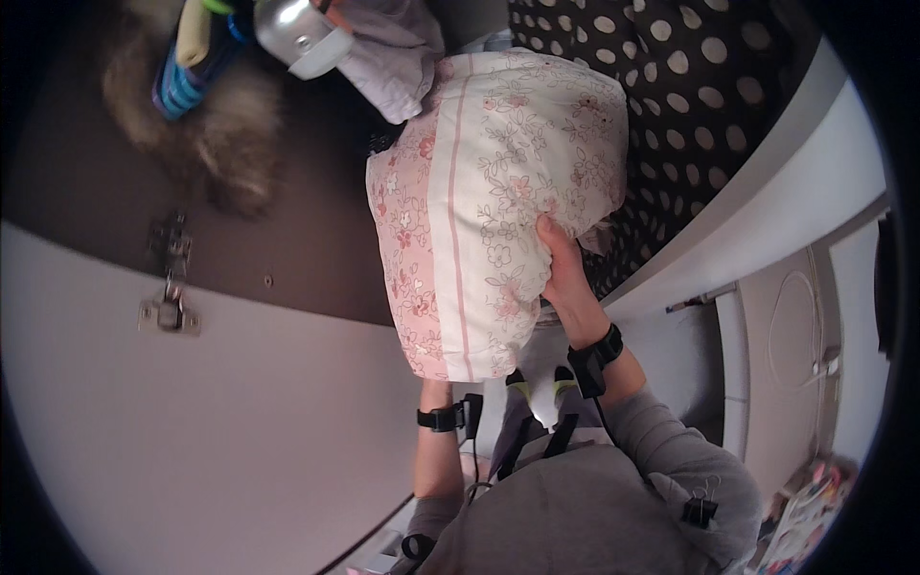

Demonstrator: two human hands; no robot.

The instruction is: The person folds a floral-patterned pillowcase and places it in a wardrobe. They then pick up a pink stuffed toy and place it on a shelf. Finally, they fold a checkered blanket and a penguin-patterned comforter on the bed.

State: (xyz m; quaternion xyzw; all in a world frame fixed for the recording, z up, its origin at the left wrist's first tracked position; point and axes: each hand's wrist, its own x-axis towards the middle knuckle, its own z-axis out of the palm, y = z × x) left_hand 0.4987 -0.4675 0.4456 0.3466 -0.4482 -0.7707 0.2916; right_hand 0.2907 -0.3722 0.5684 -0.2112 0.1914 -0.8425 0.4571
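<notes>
A bulky folded floral bedding piece (496, 201), white with a pink band, fills the middle of the view. My right hand (564, 262) grips its right side, thumb on top and the fingers hidden behind the cloth. Beneath its lower left end goes my left forearm; the left hand itself is hidden under the fabric. The bundle's upper left edge meets a pale lilac cloth (395, 65), and its right side lies against a dark cloth with light polka dots (675, 100).
A white cabinet door (201, 417) with a metal hinge (170, 315) stands open at left. Inside the brown cabinet are brown fur (237, 136), a blue striped item (180, 90) and a shiny metal object (291, 32). A white curved edge (798, 158) runs along the right.
</notes>
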